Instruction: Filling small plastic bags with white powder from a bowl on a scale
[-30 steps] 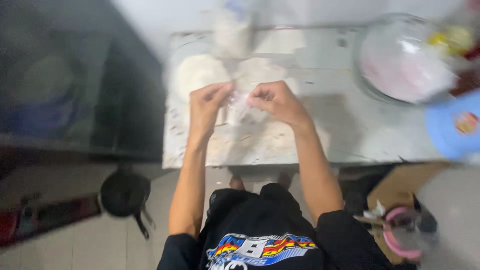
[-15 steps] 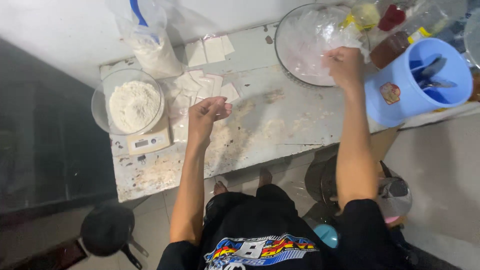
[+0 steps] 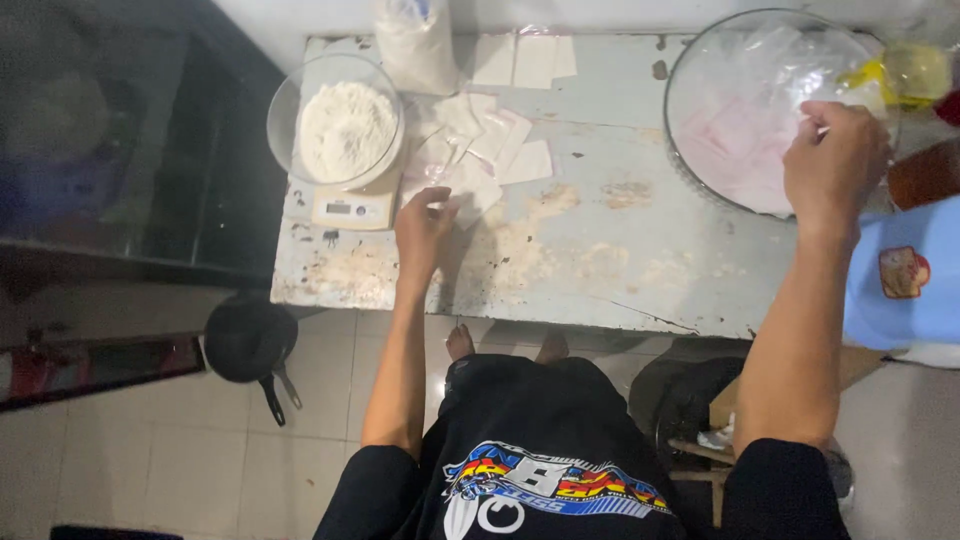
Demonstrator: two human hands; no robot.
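My left hand (image 3: 424,228) lies on the worn pale table (image 3: 620,270), its fingertips pinched on the nearest of several small white packets (image 3: 478,150) spread beside the scale. My right hand (image 3: 834,165) is stretched out to the right over the rim of a large glass bowl (image 3: 690,80) that holds clear bags and pinkish packets. Its fingers are curled, and whether they hold anything is hidden from me.
A glass bowl of white flour (image 3: 345,130) stands on a small scale (image 3: 350,208), with a bag of flour (image 3: 415,40) behind it. A blue tub (image 3: 905,290), a brown bottle (image 3: 925,175) and a yellow thing (image 3: 915,70) crowd the right edge. A black pan (image 3: 250,340) lies on the floor.
The hands, together at a packet a second ago, have split. My right hand stays at the big bowl, and my left has dropped onto the packet pile.
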